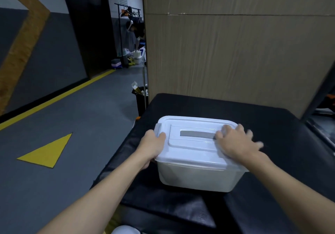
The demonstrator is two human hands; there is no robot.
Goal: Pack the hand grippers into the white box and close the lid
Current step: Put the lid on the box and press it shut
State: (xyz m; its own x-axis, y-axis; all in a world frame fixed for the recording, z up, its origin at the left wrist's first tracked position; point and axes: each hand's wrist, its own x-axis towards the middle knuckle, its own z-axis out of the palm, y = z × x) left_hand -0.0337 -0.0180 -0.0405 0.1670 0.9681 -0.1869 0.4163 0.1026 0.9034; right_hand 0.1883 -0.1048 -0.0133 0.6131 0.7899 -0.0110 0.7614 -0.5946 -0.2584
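Left hand [154, 145] gripping lid [192, 154] at left edge, thumb on top, just beside grey latch [157, 128]. Right hand [235, 143] spread flat on lid's right end, fingers blurred, touching end of grey handle [197, 134]. Lid seated on white box [195, 177], sitting on black padded bench [272, 125]. Contents hidden.
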